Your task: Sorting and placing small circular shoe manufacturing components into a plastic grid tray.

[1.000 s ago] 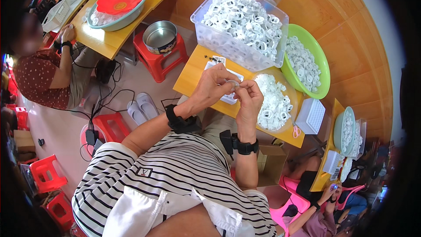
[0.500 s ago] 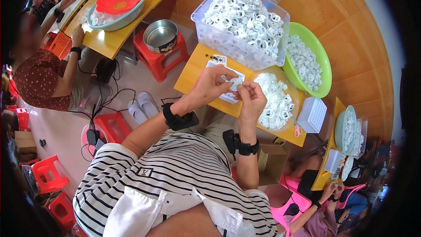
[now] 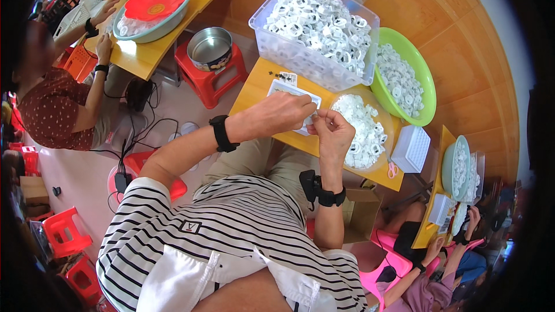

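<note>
Both my hands meet over a shallow white tray [image 3: 276, 86] on the yellow table. My right hand [image 3: 334, 134] pinches a small white plastic part [image 3: 315, 117], mostly hidden by the fingers. Against it, my left hand [image 3: 281, 114] is closed, palm down, its fingertips bent under; what they hold is hidden. To the right lies a clear round dish [image 3: 388, 138] heaped with white plastic parts. Behind the tray stands a clear plastic bin [image 3: 312, 60] full of white ring-shaped parts.
A lime-green basin [image 3: 426, 89] of white parts is right of the bin. Pink scissors [image 3: 392, 169] and a white gridded box [image 3: 411, 149] sit at the table's right end. Small black pieces [image 3: 274, 74] lie by the tray. A steel pot [image 3: 209, 49] rests on a red stool [image 3: 212, 84]. Co-workers sit left and lower right.
My left hand has turned palm down and moved over the white part, which is now mostly covered. My right hand stays nearly in place. The co-workers' hands have shifted.
</note>
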`<act>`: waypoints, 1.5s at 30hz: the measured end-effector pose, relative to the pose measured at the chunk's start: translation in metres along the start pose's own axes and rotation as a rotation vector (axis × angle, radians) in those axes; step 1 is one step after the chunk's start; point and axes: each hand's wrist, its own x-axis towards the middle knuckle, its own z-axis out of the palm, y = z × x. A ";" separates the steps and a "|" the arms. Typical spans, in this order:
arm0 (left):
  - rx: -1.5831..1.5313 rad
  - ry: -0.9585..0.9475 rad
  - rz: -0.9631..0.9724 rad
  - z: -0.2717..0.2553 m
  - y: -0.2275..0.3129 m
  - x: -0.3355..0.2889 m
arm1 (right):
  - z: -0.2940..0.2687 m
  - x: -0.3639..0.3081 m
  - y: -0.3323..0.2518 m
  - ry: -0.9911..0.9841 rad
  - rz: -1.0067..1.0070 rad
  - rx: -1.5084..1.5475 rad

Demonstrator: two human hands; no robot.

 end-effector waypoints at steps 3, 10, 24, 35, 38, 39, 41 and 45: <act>0.031 0.001 0.053 0.000 -0.002 0.001 | -0.001 0.000 0.001 -0.003 0.014 0.016; -0.168 0.069 -0.021 0.000 -0.004 0.003 | 0.001 0.000 0.006 0.005 0.034 0.071; -1.379 0.169 -0.621 0.004 0.002 -0.006 | 0.013 -0.008 0.021 0.096 -0.332 -0.121; -1.253 0.098 -0.634 -0.015 0.007 -0.003 | -0.006 0.004 0.000 0.006 -0.125 0.039; -1.194 0.030 -0.603 -0.029 0.003 -0.004 | -0.047 0.040 -0.013 -0.026 -0.088 -0.013; -1.189 -0.015 -0.571 -0.032 0.001 -0.003 | -0.061 0.057 -0.021 0.034 -0.213 -0.080; -1.181 -0.020 -0.579 -0.036 0.001 -0.002 | -0.077 0.085 -0.048 0.141 -0.330 -0.013; -1.137 0.021 -0.632 -0.048 0.002 -0.004 | -0.092 0.107 -0.074 0.312 -0.403 0.154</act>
